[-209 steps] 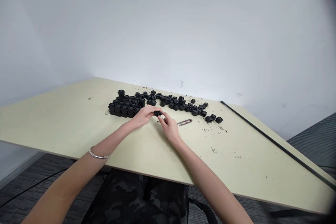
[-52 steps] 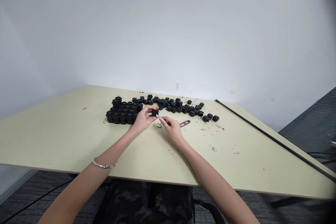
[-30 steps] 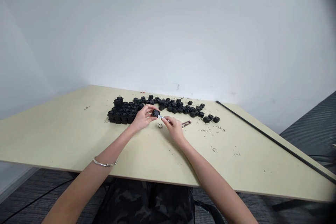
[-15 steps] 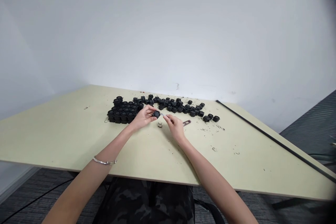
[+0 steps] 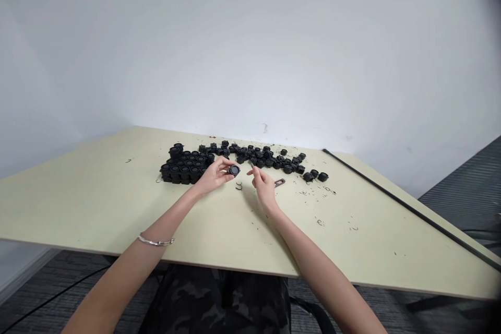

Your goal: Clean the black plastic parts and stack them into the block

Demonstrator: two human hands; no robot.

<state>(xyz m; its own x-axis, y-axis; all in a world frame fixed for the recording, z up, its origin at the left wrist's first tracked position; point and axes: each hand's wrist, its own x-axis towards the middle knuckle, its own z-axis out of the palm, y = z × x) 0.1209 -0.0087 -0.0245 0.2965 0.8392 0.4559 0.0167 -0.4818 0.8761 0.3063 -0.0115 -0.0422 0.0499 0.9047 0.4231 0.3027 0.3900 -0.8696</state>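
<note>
My left hand point(image 5: 214, 175) pinches a small round black plastic part point(image 5: 234, 170) between thumb and fingers, its ringed face turned towards me. Just to its right, my right hand point(image 5: 263, 183) is closed around what looks like a slim utility knife, mostly hidden by the fingers. A brown slotted handle end point(image 5: 279, 182) shows behind that hand. The knife tip is apart from the black part. Thin curled black scraps point(image 5: 238, 186) lie on the table below the hands.
Stacked black parts point(image 5: 183, 169) stand in rows left of my hands. Many loose ones point(image 5: 268, 159) spread behind and to the right. A long black strip point(image 5: 391, 197) runs along the right side of the table point(image 5: 97, 203). Scraps point(image 5: 320, 223) dot the right half; a wall stands behind.
My right hand has drawn the tool tip away from the black part, up and slightly right. The black part has turned a little in my left hand, which stays in place.
</note>
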